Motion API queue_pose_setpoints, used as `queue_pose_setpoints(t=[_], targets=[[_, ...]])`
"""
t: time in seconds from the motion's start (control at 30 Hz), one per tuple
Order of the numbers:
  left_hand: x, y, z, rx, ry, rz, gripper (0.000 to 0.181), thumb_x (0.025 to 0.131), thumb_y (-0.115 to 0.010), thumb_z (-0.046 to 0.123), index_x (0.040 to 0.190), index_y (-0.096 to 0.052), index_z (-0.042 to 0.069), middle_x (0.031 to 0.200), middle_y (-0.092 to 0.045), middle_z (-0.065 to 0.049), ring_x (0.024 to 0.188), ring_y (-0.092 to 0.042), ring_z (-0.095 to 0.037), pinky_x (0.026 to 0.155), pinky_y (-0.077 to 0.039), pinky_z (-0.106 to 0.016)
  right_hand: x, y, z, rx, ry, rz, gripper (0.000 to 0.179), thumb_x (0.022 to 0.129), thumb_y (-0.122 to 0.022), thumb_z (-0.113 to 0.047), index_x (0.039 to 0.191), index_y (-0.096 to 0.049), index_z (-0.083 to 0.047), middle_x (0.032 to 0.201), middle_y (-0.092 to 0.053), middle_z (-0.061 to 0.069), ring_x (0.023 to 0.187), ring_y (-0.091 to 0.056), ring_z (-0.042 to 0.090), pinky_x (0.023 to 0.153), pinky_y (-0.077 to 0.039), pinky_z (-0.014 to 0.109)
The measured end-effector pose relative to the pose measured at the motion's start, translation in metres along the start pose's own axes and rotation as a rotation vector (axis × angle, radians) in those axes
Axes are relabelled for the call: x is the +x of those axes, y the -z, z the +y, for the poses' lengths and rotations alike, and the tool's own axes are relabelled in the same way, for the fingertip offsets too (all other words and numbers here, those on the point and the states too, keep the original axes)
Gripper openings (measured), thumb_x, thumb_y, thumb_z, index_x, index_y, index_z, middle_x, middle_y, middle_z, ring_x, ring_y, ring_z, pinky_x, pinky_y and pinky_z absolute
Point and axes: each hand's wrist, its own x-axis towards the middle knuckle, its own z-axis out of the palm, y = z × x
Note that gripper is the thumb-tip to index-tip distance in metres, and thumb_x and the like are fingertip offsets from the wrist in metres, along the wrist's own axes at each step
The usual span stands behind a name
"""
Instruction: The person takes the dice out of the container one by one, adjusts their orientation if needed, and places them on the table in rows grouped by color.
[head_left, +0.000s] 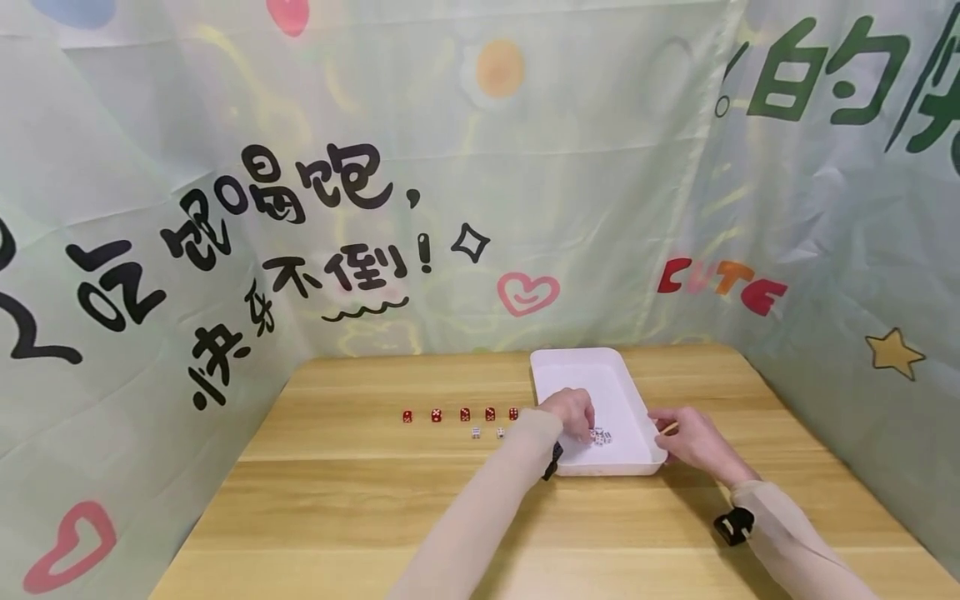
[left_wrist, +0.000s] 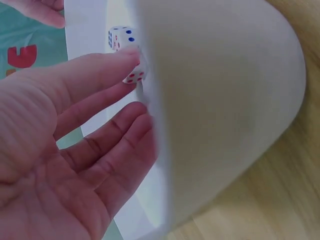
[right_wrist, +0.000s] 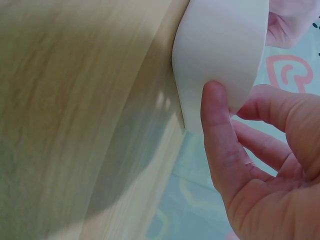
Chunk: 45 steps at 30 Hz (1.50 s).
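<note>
Head view: left hand reaches into the tray over its 9 o'clock wall, fingers bent downward. White dice lie bunched on the tray floor at the hand's 4 o'clock, right by the fingertips. Left wrist view: thumb and forefinger slightly parted, one die between their tips; cannot tell whether it is pinched. Other fingers loosely bent.

Right hand at the tray's 4 o'clock, gripping the rim; right wrist view has one digit laid along the outer wall.

Red dice, five visible, rowed on the table at left hand's 9 o'clock. White pair at the row's 5 o'clock, just beside it. Printed cloth at 12.
</note>
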Motion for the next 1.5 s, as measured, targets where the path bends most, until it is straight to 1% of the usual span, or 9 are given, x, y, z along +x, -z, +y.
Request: queue_pose_setpoints(t=[0.2,0.33,0.7,0.83,0.93,1.03,1.2,1.37,1.5], targets=[[0.004,-0.003,0.002,0.042,-0.007,0.030,0.013,0.075,-0.085,0.024,0.076,-0.072,0.022,0.078,-0.061,0.010,0.076,-0.053,-0.007,0.069,-0.042,-0.021,0.001,-0.001,0.001,-0.002,-0.021,-0.002,0.045,0.082,-0.060,0.006,0.126,-0.055,0.016,0.102,-0.063,0.027,0.081,-0.063,0.024,0.057,-0.057,0.032],[0.004,-0.004,0.002,0.048,0.007,0.037,0.014,0.075,-0.085,0.024,0.074,-0.071,0.023,0.077,-0.061,0.011,0.076,-0.052,-0.006,0.070,-0.042,-0.021,0.001,-0.001,0.002,0.001,-0.017,-0.008,0.046,0.082,-0.060,0.006,0.126,-0.054,0.017,0.102,-0.063,0.027,0.083,-0.063,0.025,0.058,-0.057,0.033],[0.002,-0.006,-0.008,-0.029,-0.001,0.057,0.013,0.077,-0.081,0.020,0.073,-0.069,0.021,0.073,-0.061,0.010,0.071,-0.054,-0.007,0.065,-0.043,-0.020,-0.001,-0.004,0.002,-0.003,-0.027,-0.007,0.046,0.082,-0.061,0.006,0.126,-0.055,0.016,0.101,-0.063,0.025,0.082,-0.063,0.024,0.057,-0.056,0.032],[0.003,-0.005,-0.012,-0.070,-0.077,0.069,0.008,0.080,-0.078,0.019,0.076,-0.071,0.019,0.073,-0.062,0.010,0.070,-0.054,-0.006,0.063,-0.043,-0.019,-0.001,-0.004,0.002,-0.002,-0.021,0.001,0.046,0.082,-0.060,0.006,0.126,-0.055,0.016,0.102,-0.063,0.026,0.082,-0.063,0.025,0.056,-0.056,0.032],[0.003,-0.004,-0.015,-0.067,-0.146,0.069,0.005,0.083,-0.075,0.019,0.079,-0.073,0.018,0.072,-0.062,0.012,0.069,-0.054,-0.005,0.062,-0.043,-0.017,0.001,-0.003,0.002,0.000,-0.013,0.003,0.045,0.082,-0.060,0.006,0.125,-0.055,0.016,0.102,-0.063,0.027,0.083,-0.064,0.026,0.056,-0.056,0.032],[0.005,-0.003,-0.018,-0.052,-0.186,0.074,0.006,0.085,-0.074,0.019,0.079,-0.073,0.018,0.071,-0.062,0.012,0.069,-0.054,-0.004,0.063,-0.042,-0.015,0.002,-0.003,0.001,0.003,-0.013,0.003,0.045,0.082,-0.061,0.006,0.125,-0.056,0.016,0.102,-0.063,0.026,0.084,-0.063,0.025,0.056,-0.056,0.032],[0.002,0.001,-0.024,-0.070,-0.207,0.071,0.005,0.084,-0.074,0.018,0.080,-0.072,0.018,0.074,-0.063,0.011,0.071,-0.055,-0.005,0.064,-0.043,-0.016,0.002,-0.001,0.000,0.001,-0.004,-0.001,0.045,0.082,-0.062,0.006,0.125,-0.055,0.016,0.102,-0.063,0.026,0.084,-0.064,0.026,0.057,-0.056,0.032],[-0.008,0.009,-0.030,-0.089,-0.219,0.090,0.002,0.083,-0.074,0.017,0.084,-0.073,0.019,0.077,-0.064,0.011,0.073,-0.055,-0.005,0.068,-0.043,-0.016,0.002,-0.003,0.000,0.010,-0.001,0.001,0.045,0.081,-0.061,0.006,0.125,-0.056,0.017,0.100,-0.064,0.025,0.083,-0.064,0.026,0.056,-0.056,0.032],[-0.015,0.016,-0.034,-0.111,-0.246,0.114,0.002,0.082,-0.073,0.017,0.082,-0.072,0.018,0.077,-0.064,0.011,0.073,-0.054,-0.005,0.068,-0.043,-0.017,0.001,-0.003,0.002,0.009,-0.007,0.003,0.045,0.082,-0.061,0.005,0.125,-0.056,0.016,0.101,-0.064,0.025,0.084,-0.064,0.026,0.056,-0.057,0.032]])
